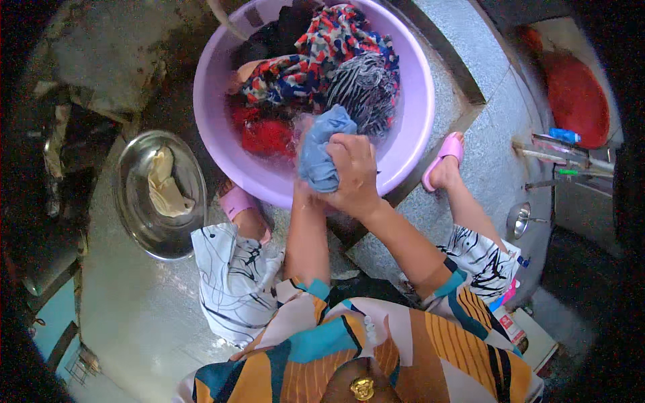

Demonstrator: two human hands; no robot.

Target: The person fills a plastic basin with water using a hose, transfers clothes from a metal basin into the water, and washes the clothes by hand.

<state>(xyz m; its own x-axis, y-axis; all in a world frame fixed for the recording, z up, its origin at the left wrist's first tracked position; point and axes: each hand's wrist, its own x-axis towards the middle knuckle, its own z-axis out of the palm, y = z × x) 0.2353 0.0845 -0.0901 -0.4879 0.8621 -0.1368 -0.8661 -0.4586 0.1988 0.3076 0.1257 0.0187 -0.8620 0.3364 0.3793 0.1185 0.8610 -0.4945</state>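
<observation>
A wet light-blue cloth (325, 144) is bunched between my hands over the near part of a large lilac tub (420, 101). My right hand (356, 173) is closed round its right side, knuckles up. My left hand (304, 191) has hold of it from the left and below; the cloth and some blur hide most of those fingers. In the tub lie a red, navy and white patterned garment (339, 33), a black-and-white striped cloth (366, 91), a red cloth (267, 138) and dark cloth (285, 33). The water looks foamy around them.
Left of the tub, an oval metal basin (127, 201) holds a cream cloth (163, 185). My feet in pink slippers (443, 160) stand either side of the tub's near half. A red basin (578, 97) and a small metal bowl (519, 220) are at the right.
</observation>
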